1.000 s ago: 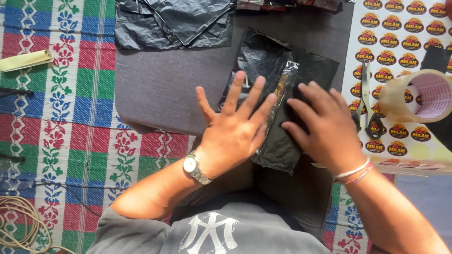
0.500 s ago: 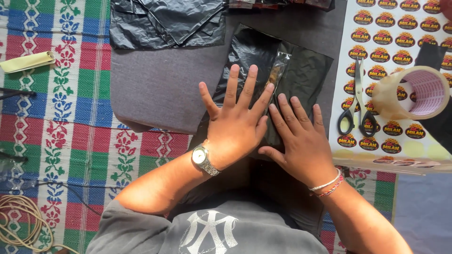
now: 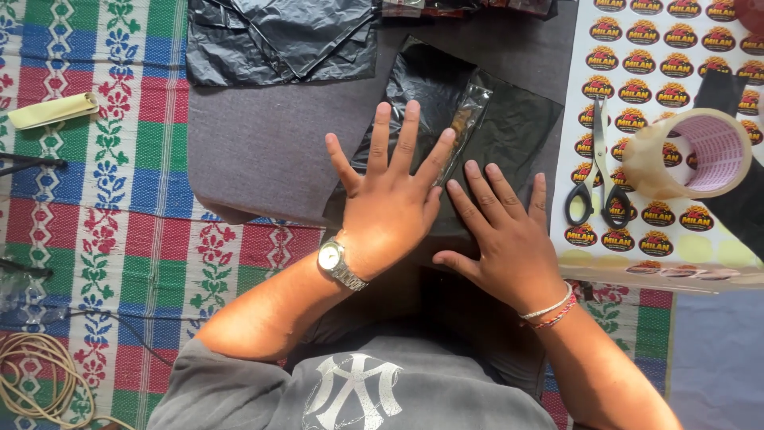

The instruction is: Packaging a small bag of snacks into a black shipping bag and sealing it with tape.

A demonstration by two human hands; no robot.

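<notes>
My left hand (image 3: 394, 195) lies flat with fingers spread on a black plastic bag (image 3: 509, 119) resting on a grey cloth (image 3: 263, 151). My right hand (image 3: 503, 231) presses flat on the same bag just beside it, fingers together and pointing away from me. A clear packet with something brown inside (image 3: 463, 119) pokes out above my left fingertips, half wrapped in the black plastic. A silver watch is on my left wrist; thread bracelets are on my right.
More black plastic bags (image 3: 278, 36) are heaped at the top. To the right lie a sticker sheet (image 3: 660, 72), black-handled scissors (image 3: 595, 187) and a tape roll (image 3: 696, 151). A patterned woven mat (image 3: 95, 207), a cream strip (image 3: 52, 110) and coiled cord (image 3: 32, 382) are at left.
Both hands slid toward me and closer together over the black bag. My right hand moved left and down, uncovering the bag's far right part.
</notes>
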